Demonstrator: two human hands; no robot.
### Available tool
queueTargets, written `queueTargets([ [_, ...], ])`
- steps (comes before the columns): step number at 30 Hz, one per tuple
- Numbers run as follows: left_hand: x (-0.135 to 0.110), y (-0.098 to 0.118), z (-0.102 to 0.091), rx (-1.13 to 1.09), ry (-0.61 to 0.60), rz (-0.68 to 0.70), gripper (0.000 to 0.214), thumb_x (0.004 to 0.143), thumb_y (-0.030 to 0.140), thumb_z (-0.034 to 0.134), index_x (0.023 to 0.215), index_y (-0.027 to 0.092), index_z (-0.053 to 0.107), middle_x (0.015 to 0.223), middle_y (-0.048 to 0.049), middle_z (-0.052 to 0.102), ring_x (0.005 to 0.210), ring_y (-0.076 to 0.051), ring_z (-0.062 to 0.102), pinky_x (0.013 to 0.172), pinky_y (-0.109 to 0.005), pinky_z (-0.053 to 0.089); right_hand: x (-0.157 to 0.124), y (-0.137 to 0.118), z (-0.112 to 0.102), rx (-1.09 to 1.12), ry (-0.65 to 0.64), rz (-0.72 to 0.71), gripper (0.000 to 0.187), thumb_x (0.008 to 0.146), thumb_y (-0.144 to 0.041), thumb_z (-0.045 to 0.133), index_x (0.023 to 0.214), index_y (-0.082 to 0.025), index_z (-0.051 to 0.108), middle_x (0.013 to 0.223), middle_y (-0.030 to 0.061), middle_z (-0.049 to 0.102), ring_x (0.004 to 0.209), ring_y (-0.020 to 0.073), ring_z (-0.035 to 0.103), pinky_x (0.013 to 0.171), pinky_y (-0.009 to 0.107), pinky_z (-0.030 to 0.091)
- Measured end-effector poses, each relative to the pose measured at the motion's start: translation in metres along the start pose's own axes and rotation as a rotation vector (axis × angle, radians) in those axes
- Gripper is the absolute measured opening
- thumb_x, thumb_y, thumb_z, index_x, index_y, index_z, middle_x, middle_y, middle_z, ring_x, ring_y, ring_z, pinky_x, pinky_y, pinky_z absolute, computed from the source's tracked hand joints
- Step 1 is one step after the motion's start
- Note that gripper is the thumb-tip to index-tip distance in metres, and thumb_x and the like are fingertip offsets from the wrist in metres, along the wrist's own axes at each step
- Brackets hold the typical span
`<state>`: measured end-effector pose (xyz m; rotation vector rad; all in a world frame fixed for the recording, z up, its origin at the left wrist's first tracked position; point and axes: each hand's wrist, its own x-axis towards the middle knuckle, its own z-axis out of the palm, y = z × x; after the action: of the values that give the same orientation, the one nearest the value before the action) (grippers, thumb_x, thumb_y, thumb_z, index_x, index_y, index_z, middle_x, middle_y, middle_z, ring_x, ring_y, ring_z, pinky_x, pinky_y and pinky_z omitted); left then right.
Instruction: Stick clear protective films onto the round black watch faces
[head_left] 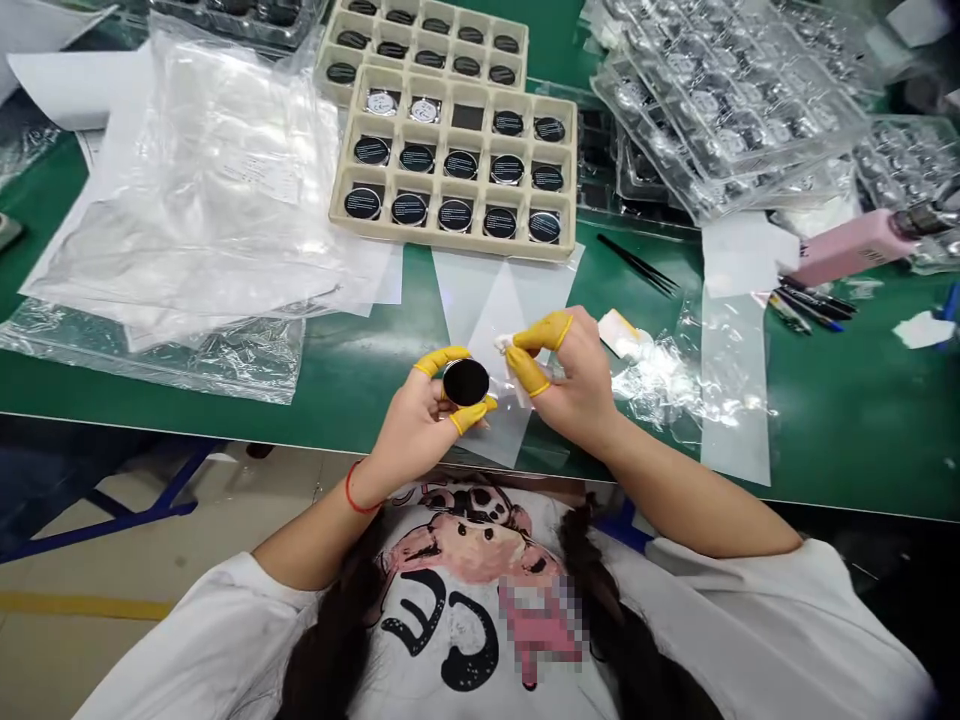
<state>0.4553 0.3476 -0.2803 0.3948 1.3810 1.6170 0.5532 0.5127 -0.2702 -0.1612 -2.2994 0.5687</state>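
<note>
My left hand (420,420) pinches a round black disc (466,382) between thumb and forefinger, both in yellow finger cots, just above the table's near edge. My right hand (574,385), also in yellow cots, pinches a small white wipe (508,347) right beside the disc. Under both hands lies a clear plastic sheet (480,300). A beige compartment tray (456,235) with several black discs sits on the green table (352,350) just beyond my hands.
A second beige tray (330,52) stands behind the first. Clear bags (202,200) are piled at the left. Clear blister trays (735,110) are stacked at the right. Black tweezers (637,265), a pink bottle (847,250) and pens (810,308) lie nearby.
</note>
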Motion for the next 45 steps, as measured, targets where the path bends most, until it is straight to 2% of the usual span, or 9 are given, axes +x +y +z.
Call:
queueTargets([
  [6, 0.001, -0.006, -0.003, 0.106, 0.014, 0.072, 0.061, 0.068, 0.016, 0.086, 0.122, 0.019, 0.057, 0.064, 0.0091, 0.06, 0.055, -0.007, 0.057, 0.05, -0.015, 0.042, -0.009, -0.024, 0.008, 0.005, -0.167, -0.29, 0.007, 0.098, -0.024, 0.061, 0.095, -0.02, 0.066, 0.082, 0.0028, 0.067, 0.089, 0.0188, 0.053, 0.091, 0.037, 0.043],
  [9, 0.002, -0.005, -0.003, 0.109, 0.044, 0.081, 0.061, 0.066, 0.013, 0.087, 0.12, 0.019, 0.058, 0.074, 0.0064, 0.066, 0.061, -0.006, 0.06, 0.055, -0.015, 0.048, -0.005, -0.02, 0.022, -0.065, -0.126, -0.273, 0.01, 0.097, -0.024, 0.061, 0.09, -0.02, 0.068, 0.083, 0.0031, 0.068, 0.09, 0.0197, 0.052, 0.093, 0.038, 0.041],
  [13, 0.002, -0.001, 0.0, 0.038, 0.053, -0.009, 0.07, 0.067, 0.024, 0.091, 0.124, 0.019, 0.051, 0.078, 0.0044, 0.072, 0.068, -0.011, 0.07, 0.069, -0.023, 0.062, 0.003, -0.004, 0.031, -0.14, -0.077, -0.165, 0.019, 0.1, -0.024, 0.056, 0.084, -0.021, 0.065, 0.079, 0.0025, 0.067, 0.088, 0.0202, 0.054, 0.086, 0.037, 0.038],
  [20, 0.0, -0.001, 0.002, 0.017, 0.032, -0.061, 0.069, 0.072, 0.035, 0.09, 0.124, 0.019, 0.049, 0.083, 0.0001, 0.076, 0.078, -0.019, 0.079, 0.072, -0.029, 0.066, 0.002, 0.011, 0.009, -0.081, -0.048, 0.053, 0.009, 0.094, -0.018, 0.066, 0.087, -0.021, 0.061, 0.077, -0.001, 0.066, 0.077, 0.0164, 0.053, 0.079, 0.034, 0.037],
  [24, 0.001, -0.001, 0.0, 0.029, 0.017, -0.075, 0.07, 0.072, 0.034, 0.09, 0.126, 0.019, 0.049, 0.082, 0.0008, 0.076, 0.076, -0.018, 0.079, 0.074, -0.028, 0.065, 0.004, 0.008, 0.001, -0.051, -0.049, -0.006, 0.006, 0.095, -0.02, 0.067, 0.09, -0.021, 0.063, 0.081, -0.0001, 0.068, 0.081, 0.0166, 0.055, 0.08, 0.034, 0.039],
  [27, 0.002, -0.001, -0.002, 0.056, -0.013, -0.07, 0.068, 0.075, 0.031, 0.088, 0.128, 0.019, 0.048, 0.083, 0.0011, 0.077, 0.072, -0.015, 0.078, 0.075, -0.027, 0.064, 0.007, 0.006, 0.002, 0.054, -0.168, -0.112, 0.006, 0.099, -0.025, 0.063, 0.096, -0.022, 0.067, 0.085, 0.0014, 0.068, 0.082, 0.016, 0.055, 0.077, 0.032, 0.041],
  [31, 0.003, -0.004, -0.003, 0.071, -0.063, -0.048, 0.064, 0.078, 0.028, 0.085, 0.13, 0.019, 0.048, 0.085, 0.0013, 0.076, 0.073, -0.015, 0.077, 0.076, -0.027, 0.063, 0.006, 0.005, 0.003, -0.003, -0.303, -0.206, 0.014, 0.102, -0.029, 0.059, 0.101, -0.025, 0.072, 0.09, 0.0022, 0.07, 0.087, 0.0174, 0.056, 0.084, 0.036, 0.041],
  [40, 0.003, -0.002, -0.003, 0.007, 0.006, -0.069, 0.064, 0.074, 0.025, 0.087, 0.126, 0.02, 0.05, 0.084, 0.0021, 0.075, 0.071, -0.015, 0.076, 0.076, -0.029, 0.065, 0.003, 0.005, -0.012, -0.03, -0.358, -0.303, 0.007, 0.097, -0.024, 0.064, 0.097, -0.023, 0.072, 0.091, 0.0026, 0.071, 0.091, 0.0174, 0.057, 0.105, 0.044, 0.041],
  [45, 0.004, -0.001, -0.003, -0.048, 0.037, -0.091, 0.074, 0.063, 0.02, 0.095, 0.123, 0.021, 0.052, 0.078, 0.0059, 0.072, 0.071, -0.013, 0.074, 0.074, -0.025, 0.063, -0.001, 0.004, -0.013, 0.021, -0.357, -0.336, 0.007, 0.097, -0.024, 0.064, 0.098, -0.025, 0.07, 0.088, 0.0005, 0.071, 0.089, 0.0164, 0.058, 0.104, 0.044, 0.043],
])
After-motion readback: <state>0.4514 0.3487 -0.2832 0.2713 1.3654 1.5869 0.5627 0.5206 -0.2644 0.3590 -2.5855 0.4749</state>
